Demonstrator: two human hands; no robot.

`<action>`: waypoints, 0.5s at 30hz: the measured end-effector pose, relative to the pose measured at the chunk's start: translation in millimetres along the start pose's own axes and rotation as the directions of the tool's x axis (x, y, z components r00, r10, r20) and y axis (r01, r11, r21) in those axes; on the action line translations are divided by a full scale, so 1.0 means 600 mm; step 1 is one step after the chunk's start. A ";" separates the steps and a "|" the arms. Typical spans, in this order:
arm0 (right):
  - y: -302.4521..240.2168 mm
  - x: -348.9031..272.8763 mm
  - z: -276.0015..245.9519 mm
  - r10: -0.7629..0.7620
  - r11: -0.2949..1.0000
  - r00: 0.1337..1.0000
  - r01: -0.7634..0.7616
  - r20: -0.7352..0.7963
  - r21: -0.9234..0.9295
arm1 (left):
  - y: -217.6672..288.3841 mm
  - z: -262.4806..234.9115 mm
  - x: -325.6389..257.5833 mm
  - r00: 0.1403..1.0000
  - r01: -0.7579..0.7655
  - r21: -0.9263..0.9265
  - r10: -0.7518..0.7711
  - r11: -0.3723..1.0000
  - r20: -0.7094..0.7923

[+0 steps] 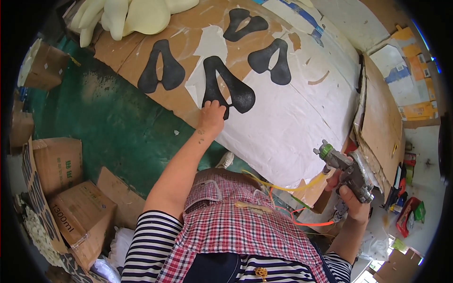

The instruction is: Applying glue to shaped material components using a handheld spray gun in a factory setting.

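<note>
My left hand (pixel 212 116) reaches out over the table with its fingers closed on the near left end of a black saddle-shaped pad (pixel 241 95), which has a long slot down its middle. Three similar pads lie around it: one pad to the left (pixel 175 74), another pad at the far side (pixel 255 23) and a third pad to the right (pixel 281 69). In my right hand (pixel 353 203) is a metal spray gun (pixel 351 173) with a green ring, held at the table's near right side. A yellow hose (pixel 302 187) and an orange hose (pixel 314 223) run close to it.
White paper (pixel 283 127) and brown cardboard (pixel 127 61) cover the table. Cream foam pieces (pixel 137 16) are heaped at its far left. A cardboard sheet (pixel 377 122) stands along the right edge. Cardboard boxes (pixel 87 207) stand on the green floor (pixel 118 127) at left.
</note>
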State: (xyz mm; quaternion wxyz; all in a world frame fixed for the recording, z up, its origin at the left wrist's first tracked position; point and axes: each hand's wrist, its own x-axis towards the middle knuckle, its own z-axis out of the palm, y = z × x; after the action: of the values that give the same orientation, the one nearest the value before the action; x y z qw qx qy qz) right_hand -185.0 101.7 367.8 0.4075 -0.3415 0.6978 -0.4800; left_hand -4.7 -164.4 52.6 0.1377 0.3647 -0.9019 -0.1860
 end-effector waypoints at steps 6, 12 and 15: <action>0.006 0.006 -0.005 0.119 0.993 0.982 -0.115 0.145 -0.038 | 0.013 -0.010 -0.057 0.999 -0.033 -0.061 0.031 0.998 -0.036; 0.014 0.017 -0.003 0.115 0.993 0.980 -0.112 0.165 -0.027 | -0.060 -0.026 -0.213 0.962 0.271 -0.207 -0.273 0.940 0.021; 0.018 0.023 -0.003 0.101 0.995 0.972 -0.093 0.210 -0.046 | -0.114 -0.028 -0.295 0.880 0.474 -0.197 -0.455 0.858 0.135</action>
State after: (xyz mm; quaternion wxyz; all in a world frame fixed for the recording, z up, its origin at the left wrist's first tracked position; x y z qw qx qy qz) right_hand -193.5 93.8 354.9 0.4963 -0.3637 0.6747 -0.4078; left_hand 166.1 -88.4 17.6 0.0912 0.5454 -0.7653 -0.3293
